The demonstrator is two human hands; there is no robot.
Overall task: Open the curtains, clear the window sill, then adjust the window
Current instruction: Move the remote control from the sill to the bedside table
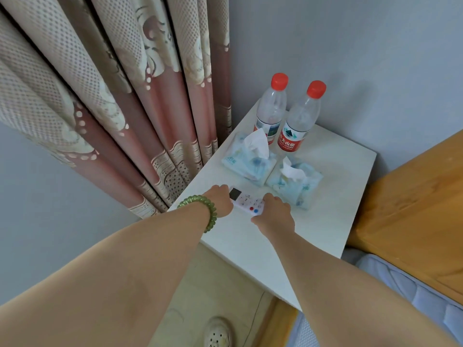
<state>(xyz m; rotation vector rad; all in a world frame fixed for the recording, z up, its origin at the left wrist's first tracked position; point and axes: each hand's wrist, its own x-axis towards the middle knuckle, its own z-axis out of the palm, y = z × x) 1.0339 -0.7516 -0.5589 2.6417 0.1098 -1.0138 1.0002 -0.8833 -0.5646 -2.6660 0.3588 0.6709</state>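
A white remote control [246, 202] with a dark screen and red and blue buttons lies on the white bedside table [325, 209]. My left hand [220, 199], with a green bead bracelet on the wrist, grips its screen end. At the button end, my right hand [274, 211] holds the remote with curled fingers. Two tissue packs [250, 161] [295, 184] lie just behind the remote. Behind them stand two clear water bottles [271, 108] [299, 121] with red caps. The pink and beige curtain [125, 96] hangs gathered at the left, reaching down beside the table.
A wooden bed frame [413, 209] and a mattress edge [400, 284] lie to the right of the table. Grey walls meet in the corner behind the bottles. Below, a tiled floor shows my white shoe [218, 334].
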